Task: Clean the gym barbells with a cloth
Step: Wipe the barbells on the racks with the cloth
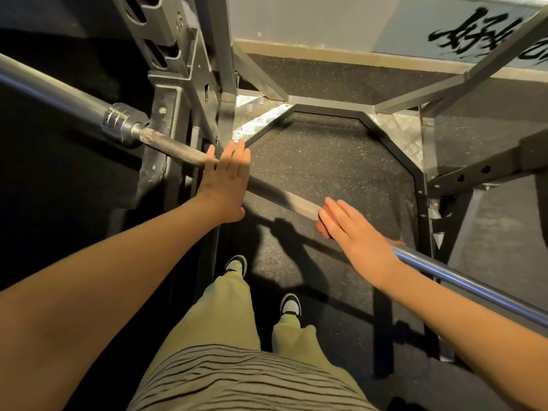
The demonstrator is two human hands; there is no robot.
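Left hand [226,179] lies flat on the barbell [281,195] as right hand [353,229], also flat, presses a reddish cloth [321,227] against it

The barbell [283,197] is metal: smooth and glossy on the thick sleeve at upper left and on the bluish stretch at lower right, dull, blotched and rough-looking on the thin shaft at mid-frame. The rack [175,93] at top is matt, dark painted metal, scuffed. The tread plate [255,114] is shiny embossed metal. The floor [326,161] looks like matt, grainy, speckled rubber. The trousers [225,310] are plain soft cloth.
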